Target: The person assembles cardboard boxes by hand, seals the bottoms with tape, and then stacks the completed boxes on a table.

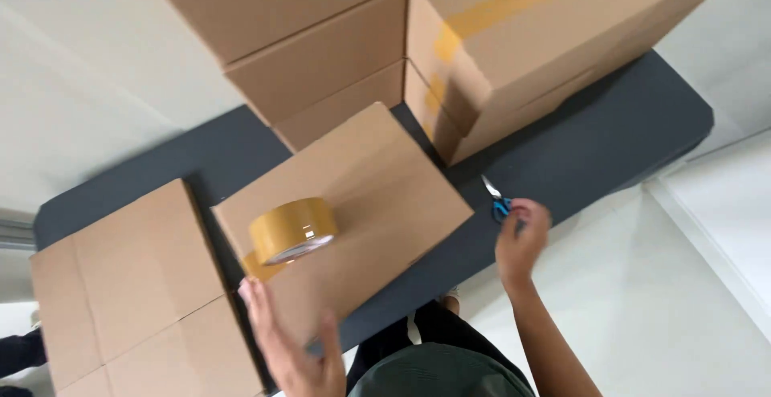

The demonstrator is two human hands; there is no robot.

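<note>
The left hand (293, 345) lies flat, fingers spread, on the near edge of the cardboard box (353, 204). A tape roll (292, 231) stands on that box. The right hand (520, 240) curls over blue-handled scissors (496, 199) on the dark table (610, 140); motion blur obscures the grip, and the fingers hide the handles.

- Your cardboard box (353, 204) is matt brown paperboard.
- The tape roll (291, 230) on it looks glossy, amber plastic.
- The scissors (496, 198) show shiny metal blades and blue plastic handles.
- The table (610, 140) is matt dark grey.
</note>
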